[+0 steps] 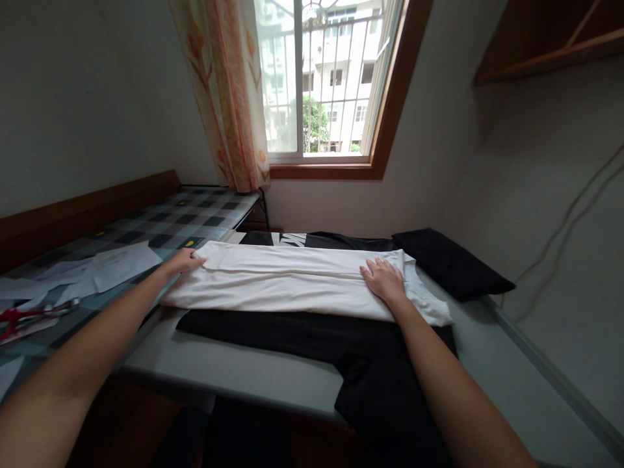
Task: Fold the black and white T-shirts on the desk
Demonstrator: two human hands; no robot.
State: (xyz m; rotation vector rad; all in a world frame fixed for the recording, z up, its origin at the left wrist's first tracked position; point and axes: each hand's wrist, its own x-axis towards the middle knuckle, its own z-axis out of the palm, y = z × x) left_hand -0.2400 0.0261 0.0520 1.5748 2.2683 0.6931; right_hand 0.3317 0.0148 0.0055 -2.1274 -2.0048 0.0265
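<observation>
A white shirt (292, 278) lies stretched sideways across the table, folded into a long strip, with what looks like its neckline at the right end. At its far left corner my left hand (186, 260) pinches the cloth between closed fingers. My right hand (383, 278) rests flat on the shirt near its right end, fingers spread, pressing on the fabric. Beneath the shirt is a black garment (302, 338); one long sleeve or leg points left, and another part hangs toward the front edge.
The grey-topped table (234, 377) has a black cushion-like item (453, 263) at its back right. On the left, a checked bed surface (180, 218) carries loose papers (107, 268) and a red-handled object (12, 318). A patterned curtain (234, 97) hangs beside the barred window (336, 97).
</observation>
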